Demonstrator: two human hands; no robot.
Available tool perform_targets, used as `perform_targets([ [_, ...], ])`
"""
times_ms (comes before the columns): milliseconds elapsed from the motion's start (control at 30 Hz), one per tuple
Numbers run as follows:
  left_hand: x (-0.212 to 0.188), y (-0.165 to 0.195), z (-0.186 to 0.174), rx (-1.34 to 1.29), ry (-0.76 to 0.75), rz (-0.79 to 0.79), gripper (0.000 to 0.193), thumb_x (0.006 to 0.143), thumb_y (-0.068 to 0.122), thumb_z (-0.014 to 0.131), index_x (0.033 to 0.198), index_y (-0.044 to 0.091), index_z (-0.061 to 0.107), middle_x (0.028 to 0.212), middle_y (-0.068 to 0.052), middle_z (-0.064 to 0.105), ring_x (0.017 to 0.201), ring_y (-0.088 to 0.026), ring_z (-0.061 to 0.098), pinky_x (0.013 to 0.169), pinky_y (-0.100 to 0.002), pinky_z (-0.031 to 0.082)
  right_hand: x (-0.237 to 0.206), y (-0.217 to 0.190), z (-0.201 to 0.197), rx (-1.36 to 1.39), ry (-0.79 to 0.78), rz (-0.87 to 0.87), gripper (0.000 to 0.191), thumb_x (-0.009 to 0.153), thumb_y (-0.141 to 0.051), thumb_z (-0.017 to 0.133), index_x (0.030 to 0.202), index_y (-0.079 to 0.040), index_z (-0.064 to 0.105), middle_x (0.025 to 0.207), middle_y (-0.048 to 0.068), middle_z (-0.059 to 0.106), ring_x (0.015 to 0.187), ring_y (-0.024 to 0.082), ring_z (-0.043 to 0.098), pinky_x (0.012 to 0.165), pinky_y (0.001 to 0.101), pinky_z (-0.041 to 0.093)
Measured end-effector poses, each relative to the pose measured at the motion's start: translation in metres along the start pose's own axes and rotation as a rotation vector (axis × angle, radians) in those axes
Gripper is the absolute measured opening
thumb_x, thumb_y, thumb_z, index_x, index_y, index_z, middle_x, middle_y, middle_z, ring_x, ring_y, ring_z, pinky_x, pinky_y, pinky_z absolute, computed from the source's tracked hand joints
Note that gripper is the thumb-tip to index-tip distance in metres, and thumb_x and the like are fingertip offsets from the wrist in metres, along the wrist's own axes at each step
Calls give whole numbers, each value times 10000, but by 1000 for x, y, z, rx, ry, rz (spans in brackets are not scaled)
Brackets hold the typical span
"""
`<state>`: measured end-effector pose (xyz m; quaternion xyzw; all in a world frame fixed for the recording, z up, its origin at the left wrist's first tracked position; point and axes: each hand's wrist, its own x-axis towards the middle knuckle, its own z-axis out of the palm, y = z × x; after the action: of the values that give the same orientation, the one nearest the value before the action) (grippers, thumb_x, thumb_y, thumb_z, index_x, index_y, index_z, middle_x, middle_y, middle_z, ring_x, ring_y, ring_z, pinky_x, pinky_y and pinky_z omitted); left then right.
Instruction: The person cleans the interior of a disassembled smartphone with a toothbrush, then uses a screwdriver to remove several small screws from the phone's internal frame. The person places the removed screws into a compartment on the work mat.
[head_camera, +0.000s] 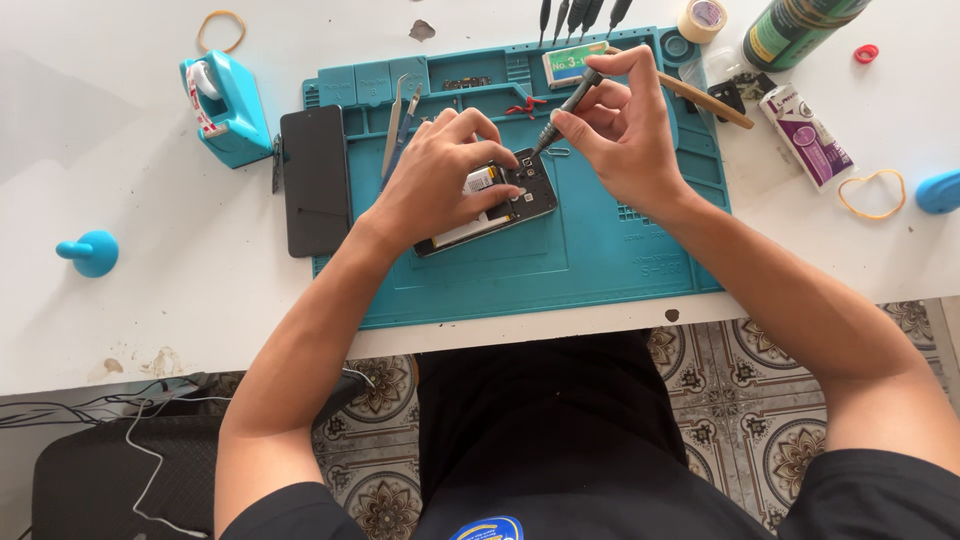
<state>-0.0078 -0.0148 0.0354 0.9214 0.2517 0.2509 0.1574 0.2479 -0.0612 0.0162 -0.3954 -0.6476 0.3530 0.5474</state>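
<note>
Head view, looking down at a white table with a teal work mat on it. An opened phone, back cover off and battery showing, lies tilted near the middle of the mat. The left hand rests on the phone, fingers curled over its upper edge, pinning it to the mat. The right hand is closed around a slim dark screwdriver, whose tip meets the phone's upper end near the camera corner. A separate dark panel lies on the mat's left edge; tweezers rest in the mat's upper trays, with spare drivers just beyond the mat's top edge. Likely hazards — the tip could slip out of a small screw head and scratch the board or nick the battery, should the driver lean off vertical or the pinning hand relax. A freed screw could roll off the mat and be lost if not set in a tray. A loose rubber band and a tube lie well apart at right — no hindrance.
</note>
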Motion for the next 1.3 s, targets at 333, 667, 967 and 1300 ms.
perform_targets([
  [333, 0, -1, 6, -60, 73, 24, 148, 868, 286, 870, 920, 164, 803, 978, 18, 637, 906, -183, 579, 856, -377, 456, -3, 0, 0, 27, -2, -2, 452, 1095, 63, 696, 1325, -71, 330, 1162, 153, 629, 1090, 158, 700, 1002, 299, 609],
  [667, 1, -1, 6, -68, 94, 39, 139, 858, 277, 879, 876, 171, 791, 927, 36, 648, 878, -178, 570, 832, -369, 455, -5, -3, 0, 32, -4, -22, 460, 1102, 62, 696, 1329, -73, 319, 1134, 159, 644, 1086, 152, 699, 1016, 301, 595],
  [967, 1, -3, 7, -55, 91, 36, 150, 864, 293, 874, 868, 168, 792, 916, 28, 657, 869, -189, 569, 825, -375, 451, -5, -6, 2, -48, -41, -105, 439, 1099, 78, 701, 1271, -57, 320, 1128, 169, 632, 1090, 177, 697, 996, 307, 596],
  [1300, 0, -4, 7, -64, 77, 20, 147, 873, 282, 862, 874, 153, 791, 911, 7, 667, 869, -198, 617, 837, -392, 454, -6, -20, 11, -148, -106, -280, 431, 1043, 95, 711, 1295, -50, 393, 1177, 174, 662, 1112, 229, 718, 1005, 347, 626],
])
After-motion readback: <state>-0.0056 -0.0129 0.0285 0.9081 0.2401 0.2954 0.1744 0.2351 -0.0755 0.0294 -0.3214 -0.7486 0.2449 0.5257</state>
